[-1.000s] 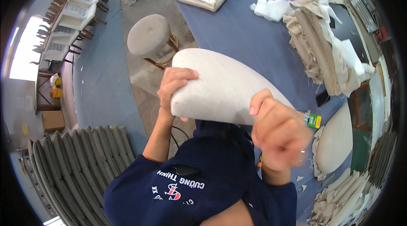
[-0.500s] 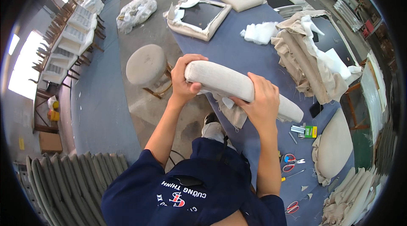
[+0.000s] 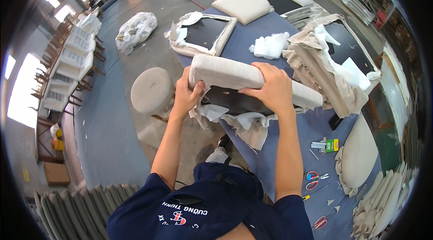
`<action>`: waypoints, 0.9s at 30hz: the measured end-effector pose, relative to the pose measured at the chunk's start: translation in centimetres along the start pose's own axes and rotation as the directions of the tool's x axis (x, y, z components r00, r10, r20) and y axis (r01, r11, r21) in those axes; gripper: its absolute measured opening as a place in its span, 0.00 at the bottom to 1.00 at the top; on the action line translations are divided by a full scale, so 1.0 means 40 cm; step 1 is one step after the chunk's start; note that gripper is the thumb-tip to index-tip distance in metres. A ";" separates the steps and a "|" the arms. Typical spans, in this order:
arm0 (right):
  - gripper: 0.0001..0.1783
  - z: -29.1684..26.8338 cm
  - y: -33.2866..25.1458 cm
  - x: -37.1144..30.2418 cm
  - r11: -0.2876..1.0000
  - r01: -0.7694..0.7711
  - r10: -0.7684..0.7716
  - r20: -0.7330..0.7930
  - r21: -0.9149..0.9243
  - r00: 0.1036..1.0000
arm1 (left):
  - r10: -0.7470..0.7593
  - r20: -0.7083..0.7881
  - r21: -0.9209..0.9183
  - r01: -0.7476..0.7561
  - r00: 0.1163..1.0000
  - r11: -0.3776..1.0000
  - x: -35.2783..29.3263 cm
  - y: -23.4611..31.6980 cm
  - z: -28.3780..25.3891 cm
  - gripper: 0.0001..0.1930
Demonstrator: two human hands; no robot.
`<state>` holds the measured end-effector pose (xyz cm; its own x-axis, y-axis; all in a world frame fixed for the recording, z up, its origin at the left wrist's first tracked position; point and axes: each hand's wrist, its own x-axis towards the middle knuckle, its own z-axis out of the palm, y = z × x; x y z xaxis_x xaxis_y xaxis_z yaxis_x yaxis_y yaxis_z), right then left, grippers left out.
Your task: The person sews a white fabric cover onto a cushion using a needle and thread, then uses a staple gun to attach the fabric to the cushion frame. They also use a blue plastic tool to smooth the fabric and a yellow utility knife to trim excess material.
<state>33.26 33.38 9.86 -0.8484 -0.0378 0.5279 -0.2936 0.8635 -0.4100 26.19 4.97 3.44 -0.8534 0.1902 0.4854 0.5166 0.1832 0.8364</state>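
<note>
Both hands grip a beige upholstered cushion panel [image 3: 234, 69], tilted up over the near-left edge of the blue-covered table. My left hand [image 3: 186, 93] is closed round its left end, thumb on the underside. Farther right, my right hand [image 3: 271, 87] clasps the long padded edge, fingers over the top and thumb beneath. The panel's black backing board [image 3: 237, 99] shows on the side toward me. Loose beige fabric [image 3: 252, 135] and white padding [image 3: 213, 112] hang from its near edge.
On the blue table lie another cushion frame [image 3: 228, 37], white stuffing [image 3: 269, 45], a phone [image 3: 334, 122], a staple box [image 3: 331, 145], scissors [image 3: 312, 180], a screwdriver [image 3: 306, 197] and a finished cushion [image 3: 357, 159]. A round stool [image 3: 152, 90] stands left of the table.
The panel has been tipped so that its black backing and loose fabric now show toward me. Both hands keep their grip; the right hand sits slightly higher.
</note>
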 end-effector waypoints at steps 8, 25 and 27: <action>0.38 -0.064 0.125 0.049 0.977 -0.209 0.203 0.122 0.035 0.972 | 0.081 0.237 -0.059 -0.068 0.968 0.996 0.131 -0.065 0.072 0.30; 0.20 -0.033 0.384 -0.409 0.955 -0.271 0.270 -0.028 -0.122 0.963 | 0.053 0.797 0.361 -0.543 0.602 0.758 -0.329 -0.044 0.232 0.29; 0.16 -0.073 0.405 -0.540 0.897 -0.426 0.428 -0.015 -0.120 0.904 | 0.214 0.813 0.350 -0.749 0.541 0.562 -0.474 -0.133 0.381 0.19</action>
<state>48.12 49.66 -6.00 -0.8857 0.3427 0.3131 0.1511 0.8507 -0.5035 40.68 15.08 -14.10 -0.2938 0.9266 0.2346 0.9543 0.2983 0.0172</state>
